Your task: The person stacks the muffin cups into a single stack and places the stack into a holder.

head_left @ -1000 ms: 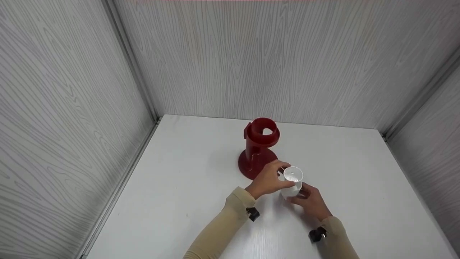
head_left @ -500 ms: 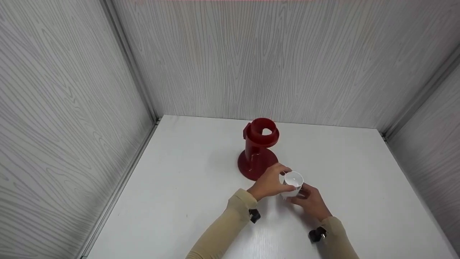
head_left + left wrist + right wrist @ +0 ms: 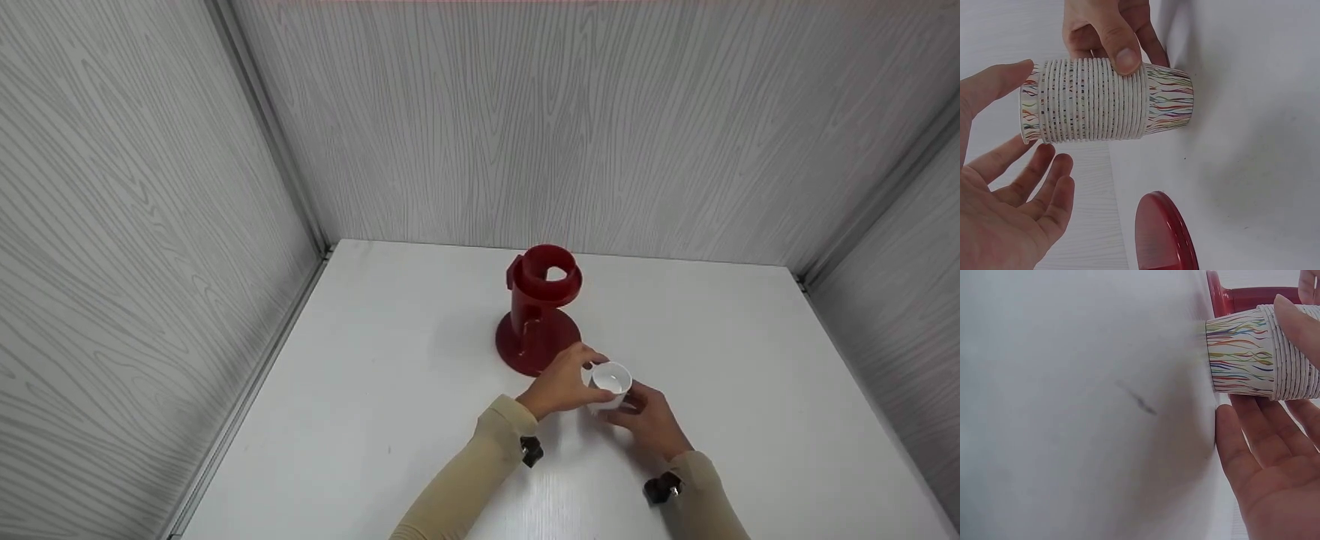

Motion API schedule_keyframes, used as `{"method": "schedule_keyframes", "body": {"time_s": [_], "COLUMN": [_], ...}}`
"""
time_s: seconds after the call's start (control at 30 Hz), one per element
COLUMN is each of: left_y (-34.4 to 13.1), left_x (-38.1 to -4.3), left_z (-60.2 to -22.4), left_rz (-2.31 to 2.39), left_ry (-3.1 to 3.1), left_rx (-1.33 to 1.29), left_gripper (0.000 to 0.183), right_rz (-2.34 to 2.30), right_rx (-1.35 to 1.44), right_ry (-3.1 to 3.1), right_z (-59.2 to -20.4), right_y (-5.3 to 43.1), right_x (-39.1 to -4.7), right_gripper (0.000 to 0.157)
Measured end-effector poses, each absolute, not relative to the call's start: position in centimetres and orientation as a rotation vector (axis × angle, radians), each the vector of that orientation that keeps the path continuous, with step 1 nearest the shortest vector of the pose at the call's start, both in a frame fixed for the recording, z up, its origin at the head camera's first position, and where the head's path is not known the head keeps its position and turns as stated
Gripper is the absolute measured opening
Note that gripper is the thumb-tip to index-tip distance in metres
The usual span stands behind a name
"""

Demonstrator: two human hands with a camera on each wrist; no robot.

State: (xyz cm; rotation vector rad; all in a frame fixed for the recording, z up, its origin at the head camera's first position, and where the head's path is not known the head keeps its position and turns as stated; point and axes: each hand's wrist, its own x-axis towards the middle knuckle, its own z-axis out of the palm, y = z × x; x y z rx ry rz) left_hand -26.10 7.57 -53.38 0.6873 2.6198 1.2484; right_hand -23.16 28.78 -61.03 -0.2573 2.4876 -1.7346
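A tall stack of nested paper cups (image 3: 1092, 101), white with wavy coloured lines, stands upright on the white table beside a red stand. In the head view only the white mouth of the top paper cup (image 3: 612, 377) shows well. My left hand (image 3: 561, 382) pinches that top cup near its rim, thumb on one side and fingertips on the other. Lower down, my right hand (image 3: 651, 421) holds the stack, its thumb across the cup rims and its fingers behind. Most of the stack is hidden by the hands in the head view.
The red stand (image 3: 529, 300), with a wide round base, an upright post and an open ring on top, stands just behind my left hand. White table (image 3: 375, 420) extends to both sides. Grey wood-grain panels (image 3: 480, 127) enclose the back and sides.
My left hand has come down slightly with the top paper cup, which was raised above the stack and now sits down in it. The right hand and red stand have stayed in place.
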Motion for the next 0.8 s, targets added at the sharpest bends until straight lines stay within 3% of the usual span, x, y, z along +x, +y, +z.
{"method": "schedule_keyframes", "body": {"time_s": [0.53, 0.8], "left_y": [7.48, 7.14], "left_x": [-26.31, -26.02], "left_z": [-53.77, -53.87], "left_rz": [1.235, 1.209], "left_ry": [2.59, 2.571], "left_rx": [0.632, 0.642], "left_gripper": [0.061, 0.072], "right_rz": [-1.744, -1.751], "right_rx": [-0.279, -0.283], "right_ry": [2.472, 2.488], "right_z": [-60.89, -60.94], "right_y": [28.78, 28.69], "right_x": [-23.03, -23.13], "right_gripper": [0.064, 0.064]}}
